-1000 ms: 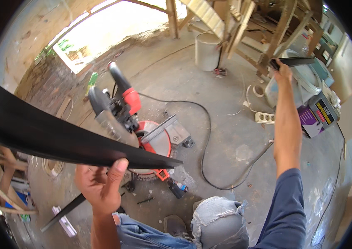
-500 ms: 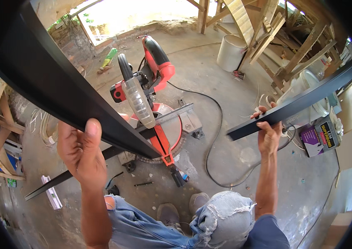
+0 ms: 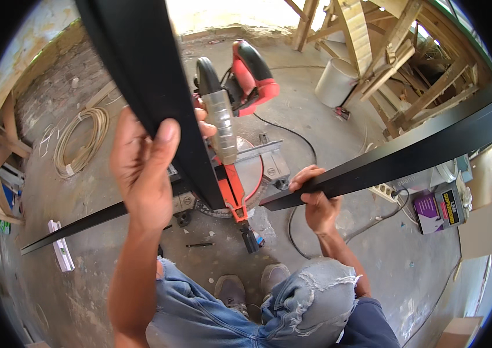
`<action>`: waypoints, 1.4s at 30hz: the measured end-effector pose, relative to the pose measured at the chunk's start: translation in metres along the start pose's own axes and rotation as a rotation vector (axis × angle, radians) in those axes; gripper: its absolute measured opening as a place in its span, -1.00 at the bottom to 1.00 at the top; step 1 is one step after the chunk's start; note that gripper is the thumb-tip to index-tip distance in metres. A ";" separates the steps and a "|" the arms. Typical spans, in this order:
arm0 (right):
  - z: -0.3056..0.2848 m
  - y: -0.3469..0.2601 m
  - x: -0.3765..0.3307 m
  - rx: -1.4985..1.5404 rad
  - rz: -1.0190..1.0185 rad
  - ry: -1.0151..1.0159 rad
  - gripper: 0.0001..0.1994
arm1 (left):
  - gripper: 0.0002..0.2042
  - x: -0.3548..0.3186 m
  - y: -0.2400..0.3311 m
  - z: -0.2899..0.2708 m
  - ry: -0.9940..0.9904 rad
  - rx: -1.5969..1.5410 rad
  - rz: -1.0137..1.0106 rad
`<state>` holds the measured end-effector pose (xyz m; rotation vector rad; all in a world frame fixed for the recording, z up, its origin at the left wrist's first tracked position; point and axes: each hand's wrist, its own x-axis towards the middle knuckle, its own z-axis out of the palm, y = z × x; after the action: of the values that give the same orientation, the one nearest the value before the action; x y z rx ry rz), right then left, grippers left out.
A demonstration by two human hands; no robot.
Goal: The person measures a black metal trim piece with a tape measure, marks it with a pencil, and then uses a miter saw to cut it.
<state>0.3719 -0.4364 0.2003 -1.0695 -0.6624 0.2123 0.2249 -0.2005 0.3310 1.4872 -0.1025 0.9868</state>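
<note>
My left hand (image 3: 144, 165) grips a long black flat bar (image 3: 141, 75) that runs up and out of the top of the picture. My right hand (image 3: 315, 200) holds the near end of a second black bar (image 3: 408, 153), which slants up to the right edge. Below both bars a red and black mitre saw (image 3: 234, 133) sits on the concrete floor, with a third black strip (image 3: 83, 223) lying across its base to the left. My knees in torn blue jeans (image 3: 310, 296) fill the bottom.
A coil of pale cable (image 3: 80, 139) lies at left, a white bucket (image 3: 336, 81) and wooden frames (image 3: 397, 52) at the back right. A black power cord (image 3: 310, 145), a socket strip (image 3: 382, 191) and a purple box (image 3: 443, 211) lie to the right.
Both bars have swung closer to the camera and more upright. My right hand has come down and in toward the saw; my left hand has risen.
</note>
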 end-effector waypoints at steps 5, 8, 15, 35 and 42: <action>0.053 0.036 0.002 0.187 -0.022 -0.152 -0.70 | -0.69 0.009 -0.015 0.000 0.078 -0.161 -0.060; 0.067 0.066 -0.002 0.120 0.026 -0.233 -0.78 | -0.67 0.009 -0.027 -0.005 0.094 -0.183 -0.103; 0.083 0.101 0.002 0.081 -0.004 -0.195 -0.69 | -0.59 0.020 -0.031 -0.013 0.124 -0.136 -0.166; 0.108 0.137 0.008 -0.268 -0.194 -0.353 -0.30 | -0.11 0.037 -0.045 -0.013 -0.219 -0.187 -0.067; 0.124 0.133 0.019 -0.407 -0.268 -0.428 -0.19 | -0.14 0.034 -0.061 -0.018 -0.135 -0.203 0.017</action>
<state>0.3330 -0.2711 0.1317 -1.3219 -1.2638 0.0722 0.2730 -0.1556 0.3022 1.3660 -0.3051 0.8624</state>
